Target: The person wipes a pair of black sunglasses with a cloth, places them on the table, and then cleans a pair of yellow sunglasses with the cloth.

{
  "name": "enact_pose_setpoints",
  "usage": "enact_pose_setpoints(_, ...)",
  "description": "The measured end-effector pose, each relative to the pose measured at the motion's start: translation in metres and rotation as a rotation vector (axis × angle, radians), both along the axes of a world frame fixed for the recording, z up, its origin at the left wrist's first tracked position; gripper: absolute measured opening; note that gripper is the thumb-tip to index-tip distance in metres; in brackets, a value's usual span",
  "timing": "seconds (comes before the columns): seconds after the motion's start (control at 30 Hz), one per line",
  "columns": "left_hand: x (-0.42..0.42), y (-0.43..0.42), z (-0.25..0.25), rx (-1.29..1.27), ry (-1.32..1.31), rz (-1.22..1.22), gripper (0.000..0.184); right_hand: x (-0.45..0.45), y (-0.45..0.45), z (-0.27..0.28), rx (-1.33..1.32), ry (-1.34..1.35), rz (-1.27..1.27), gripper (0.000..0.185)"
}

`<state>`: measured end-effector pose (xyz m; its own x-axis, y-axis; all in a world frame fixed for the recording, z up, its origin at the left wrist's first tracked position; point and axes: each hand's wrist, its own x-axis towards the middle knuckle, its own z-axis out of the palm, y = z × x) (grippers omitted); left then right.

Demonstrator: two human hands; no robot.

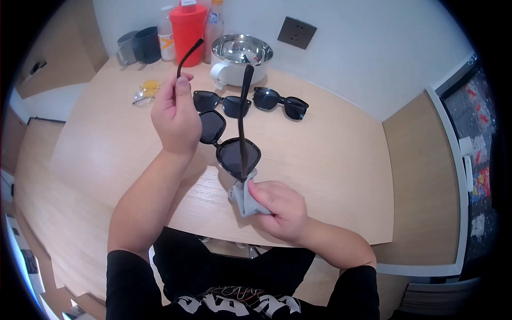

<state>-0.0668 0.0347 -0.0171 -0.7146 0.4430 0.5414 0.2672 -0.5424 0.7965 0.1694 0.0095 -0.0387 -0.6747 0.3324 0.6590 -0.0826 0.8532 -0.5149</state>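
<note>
My left hand [177,114] grips the held sunglasses [238,157] by one temple; my right hand [280,209] pinches a grey cloth [247,200] against their near corner, above the tabletop [330,186].

Black-framed, dark-lensed sunglasses [239,156]: three pairs, one being held near, two lying farther back. Soft grey cloth [247,201]: one, being held near. Yellow and clear eyewear [151,85]: lying left, exact count too small to tell. Grey and black cups [147,45]: two, standing far left. Plastic bottles [167,45]: two, flanking one red plastic jug [189,34]. Steel-lined white pot [234,73]: one, sitting far. Dark square wall socket [296,32]: one.
</note>
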Motion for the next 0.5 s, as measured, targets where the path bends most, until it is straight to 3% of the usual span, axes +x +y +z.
enact_pose_setpoints(0.2,-0.006,0.000,-0.001,0.022,0.038,-0.008,0.020,0.017,0.008,0.012,-0.370,0.015,-0.300,0.045)
enact_pose_setpoints(0.33,-0.002,-0.001,-0.001,0.003,0.051,-0.011,0.020,0.011,0.019,0.003,-0.529,0.155,-0.286,0.045)
enact_pose_setpoints(0.5,-0.001,0.002,-0.003,-0.008,0.062,0.025,0.021,0.002,0.013,0.005,-0.287,-0.036,-0.170,0.046)
